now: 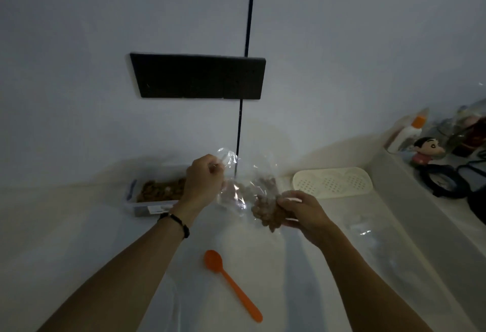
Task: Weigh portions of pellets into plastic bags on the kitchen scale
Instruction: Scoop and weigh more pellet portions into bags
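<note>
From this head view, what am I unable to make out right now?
- Kitchen scale: not identifiable anywhere in the dim head view.
- Pellet container: right end hidden behind the left hand.
- Plastic bag: its opening is lost in clear crumpled film; the right hand covers part of the pellets.
- Shelf clutter: blurred, cut by the right edge.

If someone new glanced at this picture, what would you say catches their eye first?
Probably the clear plastic bag of brown pellets held up mid-frame, the left hand pinching its top and the right hand gripping its filled bottom. Next, the orange spoon lying on the white counter below, and the black panel on the wall above.
</note>
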A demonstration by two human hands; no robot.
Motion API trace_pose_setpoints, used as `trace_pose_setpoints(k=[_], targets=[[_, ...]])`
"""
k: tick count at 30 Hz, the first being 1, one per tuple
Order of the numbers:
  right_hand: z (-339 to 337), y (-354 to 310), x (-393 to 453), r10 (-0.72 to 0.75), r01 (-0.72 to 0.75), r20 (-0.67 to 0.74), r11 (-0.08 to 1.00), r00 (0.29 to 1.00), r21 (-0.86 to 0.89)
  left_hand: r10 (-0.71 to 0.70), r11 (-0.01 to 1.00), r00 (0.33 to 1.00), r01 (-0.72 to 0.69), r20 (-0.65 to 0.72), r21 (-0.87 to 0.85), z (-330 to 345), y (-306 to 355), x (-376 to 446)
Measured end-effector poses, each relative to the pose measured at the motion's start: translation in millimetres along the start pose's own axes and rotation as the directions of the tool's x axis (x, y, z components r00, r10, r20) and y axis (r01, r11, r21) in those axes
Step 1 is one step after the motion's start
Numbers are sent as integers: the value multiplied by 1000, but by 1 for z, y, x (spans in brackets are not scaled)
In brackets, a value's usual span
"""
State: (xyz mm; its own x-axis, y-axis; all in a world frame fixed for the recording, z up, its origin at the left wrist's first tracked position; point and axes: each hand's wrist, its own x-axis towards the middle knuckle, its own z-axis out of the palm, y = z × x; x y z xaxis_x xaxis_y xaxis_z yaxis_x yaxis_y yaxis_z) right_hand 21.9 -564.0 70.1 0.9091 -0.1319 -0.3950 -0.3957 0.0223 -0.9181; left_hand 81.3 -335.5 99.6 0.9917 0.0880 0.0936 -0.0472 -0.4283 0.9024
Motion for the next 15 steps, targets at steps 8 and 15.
trace_pose_setpoints(k=[8, 15], targets=[[8, -19, 96, -61, -22, -351, 974, 934, -226, -28, 948, 998, 11, 49, 319, 41, -46, 47], [29, -6, 130, -228, -8, -230, 693, 946, -721, 273, 728, 918, -393, 288, 562, 63, -86, 47]])
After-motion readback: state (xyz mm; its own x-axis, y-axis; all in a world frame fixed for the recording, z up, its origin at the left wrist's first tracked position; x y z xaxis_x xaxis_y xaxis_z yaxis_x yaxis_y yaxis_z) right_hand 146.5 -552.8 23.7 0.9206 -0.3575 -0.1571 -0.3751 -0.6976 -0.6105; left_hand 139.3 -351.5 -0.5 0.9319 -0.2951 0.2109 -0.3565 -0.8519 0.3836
